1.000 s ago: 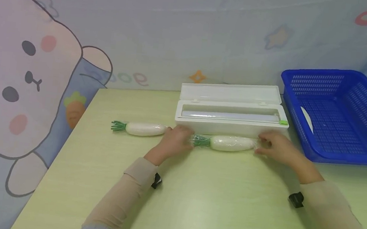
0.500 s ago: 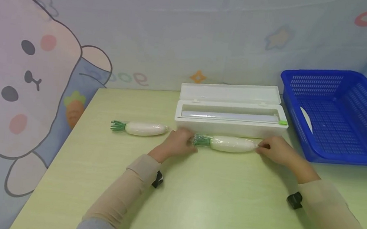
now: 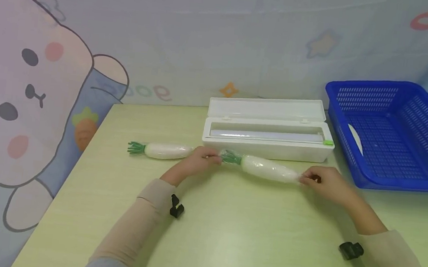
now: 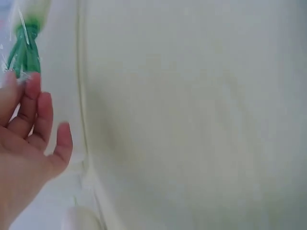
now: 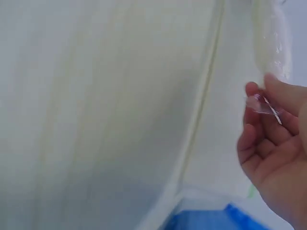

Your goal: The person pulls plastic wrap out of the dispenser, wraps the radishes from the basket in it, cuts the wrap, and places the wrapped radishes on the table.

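A white radish (image 3: 267, 168) wrapped in clear plastic film lies crosswise between my two hands, its green stalks (image 4: 25, 50) to the left. My left hand (image 3: 197, 160) pinches the film just past the stalks between thumb and forefinger, its other fingers loosely bent. At the radish's tapered end, my right hand (image 3: 328, 184) pinches the other end of the film (image 5: 261, 106), a bit of which sticks out past the fingertips. Another white radish (image 3: 167, 150) with green stalks rests on the table left of my left hand, which hides its tip.
Just behind the wrapped radish stands a white film dispenser box (image 3: 267, 150) with its lid raised and a roll (image 3: 268, 136) inside. To its right is a blue basket (image 3: 400, 184) holding a white object (image 3: 355, 139). A patterned cloth (image 3: 193, 31) hangs behind the table (image 3: 226, 239).
My fingers have closed on both film ends. The wrapped radish has tilted, its stalk end now farther back and its tapered end nearer me. My left hand has shifted left.
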`<state>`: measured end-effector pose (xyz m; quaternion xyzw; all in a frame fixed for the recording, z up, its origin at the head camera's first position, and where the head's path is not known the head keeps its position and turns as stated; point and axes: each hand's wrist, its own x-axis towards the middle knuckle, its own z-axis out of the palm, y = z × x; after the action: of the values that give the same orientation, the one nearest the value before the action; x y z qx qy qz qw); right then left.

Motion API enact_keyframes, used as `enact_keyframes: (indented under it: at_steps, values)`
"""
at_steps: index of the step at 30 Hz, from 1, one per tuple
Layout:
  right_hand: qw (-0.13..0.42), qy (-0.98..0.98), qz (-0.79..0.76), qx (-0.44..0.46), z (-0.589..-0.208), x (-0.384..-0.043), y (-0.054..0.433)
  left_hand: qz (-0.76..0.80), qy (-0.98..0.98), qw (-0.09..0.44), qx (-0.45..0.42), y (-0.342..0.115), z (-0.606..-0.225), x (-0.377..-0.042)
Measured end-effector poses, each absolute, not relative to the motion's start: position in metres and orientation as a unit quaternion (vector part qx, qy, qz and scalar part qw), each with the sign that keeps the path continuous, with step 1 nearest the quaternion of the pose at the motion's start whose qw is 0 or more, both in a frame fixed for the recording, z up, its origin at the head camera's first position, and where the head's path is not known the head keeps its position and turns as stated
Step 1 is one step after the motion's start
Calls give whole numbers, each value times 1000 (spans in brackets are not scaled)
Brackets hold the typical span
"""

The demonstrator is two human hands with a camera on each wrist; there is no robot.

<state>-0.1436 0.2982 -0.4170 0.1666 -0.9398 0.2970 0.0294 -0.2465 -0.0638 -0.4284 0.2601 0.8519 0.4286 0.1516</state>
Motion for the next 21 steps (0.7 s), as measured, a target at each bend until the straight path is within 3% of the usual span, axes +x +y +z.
enact_keyframes:
  at_steps: [3, 8, 10, 14, 21]
  values:
    - [116, -924, 295, 214, -411, -128, 286, 498, 817, 179, 230, -73, -423, -247]
    - [295, -837, 260, 380, -404, -105, 255, 589, 754, 224, 187, -82, -414, -250]
    - [334, -799, 243, 438, -403, -98, 240, 612, 735, 237, 170, -83, -411, -252]
    - [358, -746, 204, 522, -403, -81, 212, 637, 707, 265, 156, -83, -406, -256]
    - [343, -703, 159, 602, -409, -58, 182, 604, 700, 334, 182, -77, -408, -257]
